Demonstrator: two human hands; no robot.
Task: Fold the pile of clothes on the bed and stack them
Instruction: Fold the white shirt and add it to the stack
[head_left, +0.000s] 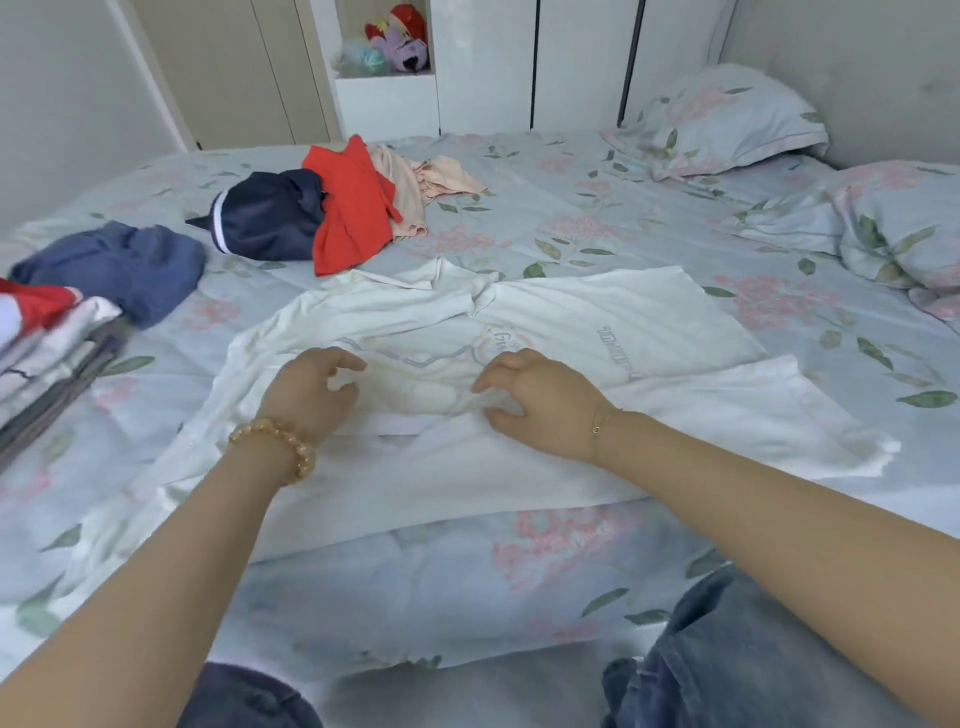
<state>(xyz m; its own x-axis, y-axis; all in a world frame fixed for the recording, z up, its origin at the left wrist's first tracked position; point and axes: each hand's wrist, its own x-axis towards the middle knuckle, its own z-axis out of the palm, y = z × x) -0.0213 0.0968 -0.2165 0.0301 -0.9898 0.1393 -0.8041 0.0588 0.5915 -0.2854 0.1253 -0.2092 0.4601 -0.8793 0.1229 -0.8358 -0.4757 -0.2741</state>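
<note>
A white T-shirt (597, 322) with a faint print lies spread across the floral bed sheet (597, 218), its lower part folded over. My left hand (311, 389) and my right hand (540, 400) hover low over the shirt's middle, fingers loosely curled, gripping nothing. At the left edge stands a stack of folded clothes (47, 353). Unfolded garments lie beyond: a blue one (119, 270), a navy one with white stripes (265, 218), a red one (353, 208) and a pale pink one (415, 182).
Two floral pillows (727, 119) lie at the right, by the headboard wall. White wardrobe doors (571, 62) and a niche with plush toys (395, 41) stand behind the bed. My knees in denim (753, 660) are at the bed's near edge.
</note>
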